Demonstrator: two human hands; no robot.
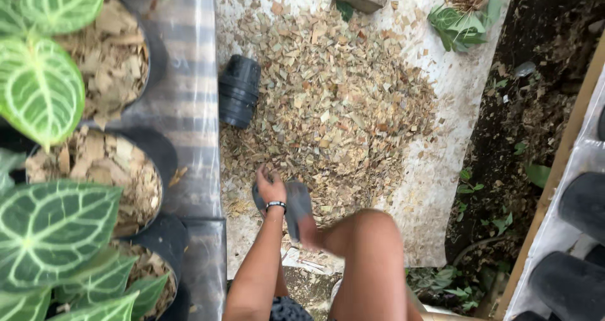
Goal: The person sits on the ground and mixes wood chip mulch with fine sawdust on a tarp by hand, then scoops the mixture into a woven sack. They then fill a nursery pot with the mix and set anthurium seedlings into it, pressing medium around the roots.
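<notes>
The camera on my head is looking steeply down, from standing height, at the wood-chip pile (334, 100).

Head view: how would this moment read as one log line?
left hand: in wood chips, holding small dark pot | right hand: hidden | stacked black pots: lying beside pile
</notes>
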